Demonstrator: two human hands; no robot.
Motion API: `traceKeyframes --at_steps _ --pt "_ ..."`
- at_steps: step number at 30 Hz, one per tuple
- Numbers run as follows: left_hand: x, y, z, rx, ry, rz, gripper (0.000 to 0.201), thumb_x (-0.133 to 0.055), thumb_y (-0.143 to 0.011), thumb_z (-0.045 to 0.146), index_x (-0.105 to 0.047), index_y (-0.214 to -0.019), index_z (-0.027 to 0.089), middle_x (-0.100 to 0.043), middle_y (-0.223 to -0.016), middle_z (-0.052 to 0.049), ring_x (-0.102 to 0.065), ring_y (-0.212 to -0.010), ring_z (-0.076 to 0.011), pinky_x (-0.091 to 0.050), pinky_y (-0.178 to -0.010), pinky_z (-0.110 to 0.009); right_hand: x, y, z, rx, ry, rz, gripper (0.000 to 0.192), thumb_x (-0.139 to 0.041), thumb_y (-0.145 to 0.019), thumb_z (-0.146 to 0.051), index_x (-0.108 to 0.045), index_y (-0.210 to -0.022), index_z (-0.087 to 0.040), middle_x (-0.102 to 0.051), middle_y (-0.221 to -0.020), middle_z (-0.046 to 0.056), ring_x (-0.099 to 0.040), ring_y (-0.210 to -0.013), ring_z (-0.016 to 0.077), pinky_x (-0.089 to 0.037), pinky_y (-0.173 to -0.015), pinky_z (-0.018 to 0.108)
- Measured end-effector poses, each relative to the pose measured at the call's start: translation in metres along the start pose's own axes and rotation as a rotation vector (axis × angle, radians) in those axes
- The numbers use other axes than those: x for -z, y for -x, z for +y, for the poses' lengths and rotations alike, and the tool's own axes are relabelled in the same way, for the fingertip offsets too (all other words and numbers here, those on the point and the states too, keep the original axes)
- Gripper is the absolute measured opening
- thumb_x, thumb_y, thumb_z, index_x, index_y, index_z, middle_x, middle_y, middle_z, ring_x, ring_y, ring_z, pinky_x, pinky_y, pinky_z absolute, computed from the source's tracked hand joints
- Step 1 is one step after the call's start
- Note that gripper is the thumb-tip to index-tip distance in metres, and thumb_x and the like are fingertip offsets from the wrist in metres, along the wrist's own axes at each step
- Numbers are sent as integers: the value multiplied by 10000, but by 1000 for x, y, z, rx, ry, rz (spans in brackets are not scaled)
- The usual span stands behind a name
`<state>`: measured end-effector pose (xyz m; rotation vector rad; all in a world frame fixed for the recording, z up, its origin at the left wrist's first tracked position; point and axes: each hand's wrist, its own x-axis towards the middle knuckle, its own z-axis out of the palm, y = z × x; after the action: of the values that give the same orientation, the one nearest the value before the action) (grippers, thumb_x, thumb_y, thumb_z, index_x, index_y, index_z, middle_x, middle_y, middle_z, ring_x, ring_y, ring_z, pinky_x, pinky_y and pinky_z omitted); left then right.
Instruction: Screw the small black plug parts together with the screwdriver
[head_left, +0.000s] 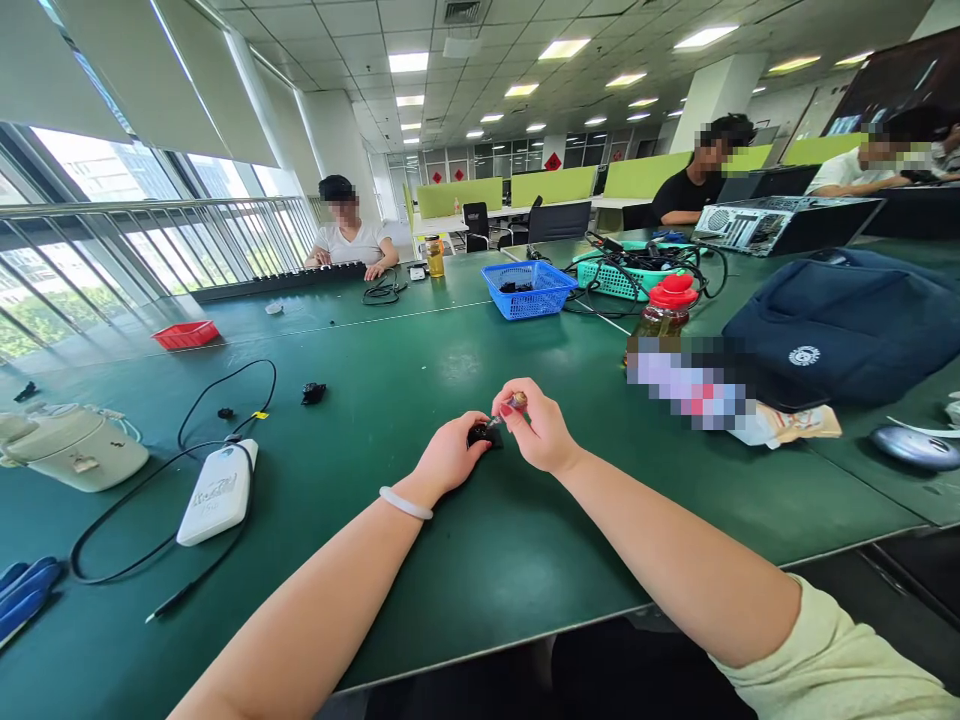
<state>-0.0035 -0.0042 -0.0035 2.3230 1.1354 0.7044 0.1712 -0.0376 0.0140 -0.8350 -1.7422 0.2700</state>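
At frame centre, the left hand (450, 455) is pinching a small black part (484, 436) against the green table (420, 380); the right hand (536, 430) is gripping a small screwdriver (510, 408). The part looks light, rigid, best held by its edges.

no readable text, round white logo on navy bag (804, 355) illegible

Surface: I see a dark green matte table (390, 380).
Left: white plastic power bank (217, 492), black looped cable (150, 500).
Middle: blue plastic mesh basket (529, 288).
Right: navy fabric bag (840, 325).
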Motion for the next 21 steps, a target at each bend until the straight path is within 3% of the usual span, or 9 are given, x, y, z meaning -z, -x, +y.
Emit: traceKeyframes --at_steps 5,11,17,21 --pt "1 0 -2 11 -44 32 278 -615 -845 153 -612 -1119 201 -702 -1095 -59 -642 -999 -223 -494 -930 -372 -2 3 -5 94 43 15 120 -400 -999 -346 -458 -964 -247 -626 -770 11 -593 -644 155 -494 -654 297" --pt "6 1 -1 -4 -17 19 212 -598 -846 162 -635 -1052 192 -710 -1008 -40 -653 -938 -210 -508 -883 -341 -10 4 -4 212 89 -39 34 -415 -951 -216 -438 -958 -240 -617 -766 4 -570 -592 139 -475 -602 270" --pt "6 2 -3 1 -22 -1 275 -569 -824 142 -650 -1082 192 -709 -1090 -47 -650 -987 -210 -505 -888 -327 -16 9 -5 530 205 -188 159 -436 -860 -97 -430 -953 -226 -615 -777 15 -549 -638 151 -444 -607 263" --pt "3 -1 -7 57 -48 0 331 -576 -814 135 -655 -1129 203 -713 -1106 -42 -653 -1001 -207 -500 -931 -332 -17 23 -5 737 352 -346 96 -441 -892 -124 -478 -926 -206 -635 -808 27 -534 -655 153 -412 -634 277"
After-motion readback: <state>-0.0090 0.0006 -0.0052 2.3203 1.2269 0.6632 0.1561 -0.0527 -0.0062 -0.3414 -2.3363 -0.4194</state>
